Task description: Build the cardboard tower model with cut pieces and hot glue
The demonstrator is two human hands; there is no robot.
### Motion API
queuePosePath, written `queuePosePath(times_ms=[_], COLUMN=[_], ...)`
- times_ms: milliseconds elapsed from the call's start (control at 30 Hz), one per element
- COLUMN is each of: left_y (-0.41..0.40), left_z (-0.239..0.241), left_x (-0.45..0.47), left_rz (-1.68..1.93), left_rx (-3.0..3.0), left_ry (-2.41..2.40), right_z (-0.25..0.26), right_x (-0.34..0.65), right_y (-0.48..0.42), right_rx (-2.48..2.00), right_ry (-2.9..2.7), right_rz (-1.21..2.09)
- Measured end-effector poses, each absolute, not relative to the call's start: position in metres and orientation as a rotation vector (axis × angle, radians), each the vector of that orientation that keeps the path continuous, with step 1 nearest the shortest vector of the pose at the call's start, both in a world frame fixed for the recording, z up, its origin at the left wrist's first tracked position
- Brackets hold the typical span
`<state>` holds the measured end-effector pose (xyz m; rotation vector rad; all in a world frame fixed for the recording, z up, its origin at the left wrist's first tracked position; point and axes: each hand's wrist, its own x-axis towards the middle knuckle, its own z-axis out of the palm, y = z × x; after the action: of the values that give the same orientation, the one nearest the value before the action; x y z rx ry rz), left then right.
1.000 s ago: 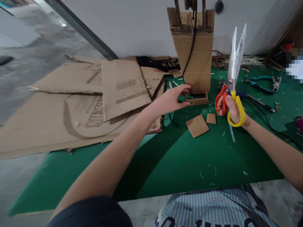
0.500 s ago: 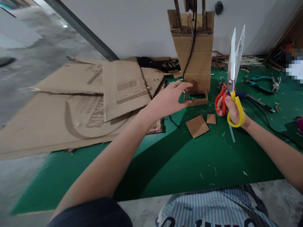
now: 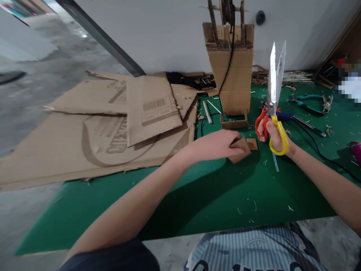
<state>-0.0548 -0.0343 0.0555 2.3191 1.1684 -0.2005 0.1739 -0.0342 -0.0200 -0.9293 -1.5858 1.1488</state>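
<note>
My left hand is closed on a small square cardboard piece, thumb at its near side and fingers over its far edge. A smaller cardboard square lies on the green table just right of it. In my right hand I hold scissors by their handles, one red and one yellow. The two blades point up and stand slightly apart. Behind my hands a tall cardboard structure stands upright, with a low cardboard tray at its foot.
Large cardboard sheets cover the left of the green table. Teal-handled pliers and a blue-handled tool lie at right. A black cord runs there. A grey stick lies near the tray. Thin sticks line the wall.
My left hand has come down from beside the tray and taken hold of the larger cardboard square, tilting it. My right hand still holds the scissors.
</note>
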Motion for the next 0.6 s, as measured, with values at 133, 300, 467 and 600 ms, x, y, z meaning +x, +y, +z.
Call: queuePosePath(times_ms=[133,300,467,600], left_y=[-0.022,-0.023,-0.033,-0.036], left_z=[0.066,0.07,0.073,0.072], left_x=[-0.064,-0.06,-0.052,-0.053], left_rz=[0.544,1.332,1.402,1.457], left_rx=[1.981,1.299,1.352,1.473], left_ry=[1.219,1.156,1.048,1.077], right_z=[-0.025,-0.029,-0.025,-0.017], right_x=[0.175,0.175,0.174,0.173], right_y=[-0.034,-0.034,-0.035,-0.037], right_rx=[-0.895,-0.894,-0.944,-0.987], right_ry=[-1.626,-1.658,-1.769,-1.94], right_rz=[1.111,1.094,1.022,0.909])
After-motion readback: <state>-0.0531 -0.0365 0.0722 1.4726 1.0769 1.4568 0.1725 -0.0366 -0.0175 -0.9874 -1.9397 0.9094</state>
